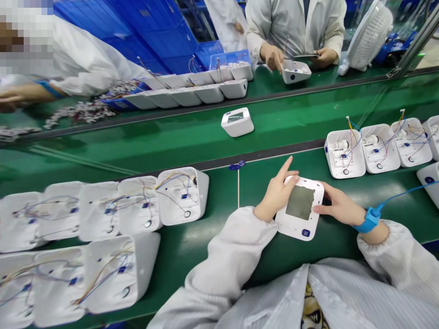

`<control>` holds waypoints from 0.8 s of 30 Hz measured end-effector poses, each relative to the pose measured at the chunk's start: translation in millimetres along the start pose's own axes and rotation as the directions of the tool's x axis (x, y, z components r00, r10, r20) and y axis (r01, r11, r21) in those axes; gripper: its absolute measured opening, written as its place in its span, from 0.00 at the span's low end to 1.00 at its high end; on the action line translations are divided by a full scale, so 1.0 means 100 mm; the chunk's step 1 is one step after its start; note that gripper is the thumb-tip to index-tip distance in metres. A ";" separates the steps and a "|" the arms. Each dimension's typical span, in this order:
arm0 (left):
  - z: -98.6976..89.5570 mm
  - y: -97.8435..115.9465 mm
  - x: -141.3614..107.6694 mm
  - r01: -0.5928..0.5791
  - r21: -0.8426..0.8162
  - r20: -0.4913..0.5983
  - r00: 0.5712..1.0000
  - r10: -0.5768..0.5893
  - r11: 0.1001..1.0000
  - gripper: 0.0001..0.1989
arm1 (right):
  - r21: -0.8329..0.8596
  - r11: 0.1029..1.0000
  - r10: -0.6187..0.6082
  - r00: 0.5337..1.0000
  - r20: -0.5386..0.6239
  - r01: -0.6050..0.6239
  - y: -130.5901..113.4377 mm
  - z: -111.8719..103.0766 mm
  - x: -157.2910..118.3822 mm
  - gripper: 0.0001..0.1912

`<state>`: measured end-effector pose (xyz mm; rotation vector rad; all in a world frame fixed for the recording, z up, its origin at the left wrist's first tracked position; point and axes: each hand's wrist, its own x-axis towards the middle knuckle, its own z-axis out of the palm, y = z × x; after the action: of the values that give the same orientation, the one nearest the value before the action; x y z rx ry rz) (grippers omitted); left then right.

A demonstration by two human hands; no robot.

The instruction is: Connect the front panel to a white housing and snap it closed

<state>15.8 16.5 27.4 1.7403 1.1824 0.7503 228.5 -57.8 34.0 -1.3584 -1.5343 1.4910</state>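
Observation:
In front of me is a white electronic monitor [300,230] with a grey screen and a dark blue button near its lower edge. My left hand [279,194] grips its upper left side, thumb on the front beside the screen and index finger stretched out past the edge. On the other side my right hand [338,205] holds it, thumb on the front and fingers partly hidden behind. A blue wrist strap [368,219] with a cord circles my right wrist. Small dark blue parts [237,165] lie beyond my left hand.
Open white housings with wires [183,196] stand in rows at left; more housings [345,155] line the right. Another white monitor [237,122] sits on the green belt [164,141]. Opposite, a co-worker's hands [272,55] hold a housing [297,73]; a white fan [368,36] stands nearby.

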 end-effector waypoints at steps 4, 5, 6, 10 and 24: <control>0.04 0.03 -0.01 0.024 0.084 -0.050 0.999 -0.020 0.996 0.18 | 0.018 0.999 0.047 0.999 0.004 -0.047 -0.02 -0.04 0.00 0.36; 0.06 0.03 -0.04 0.020 0.092 -0.061 0.998 -0.014 0.996 0.16 | 0.027 0.998 0.052 0.999 -0.004 -0.052 -0.02 -0.05 0.01 0.36; 0.07 0.03 -0.06 0.015 0.086 -0.071 0.997 -0.009 0.996 0.15 | 0.041 0.998 0.053 0.999 -0.011 -0.052 -0.01 -0.06 0.01 0.37; 0.17 0.05 -0.11 0.012 0.016 -0.156 0.988 -0.009 1.000 0.15 | 0.171 0.985 0.059 0.990 -0.125 -0.037 0.02 0.02 0.12 0.37; 0.27 0.16 0.00 0.038 0.116 -0.212 0.977 -0.013 0.992 0.17 | -0.344 0.937 -0.169 0.795 -0.583 -0.053 -0.01 0.12 0.43 0.25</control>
<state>44.5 5.1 29.9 1.7723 1.4157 0.8813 204.9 -22.2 22.6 -1.7509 -1.4129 0.6342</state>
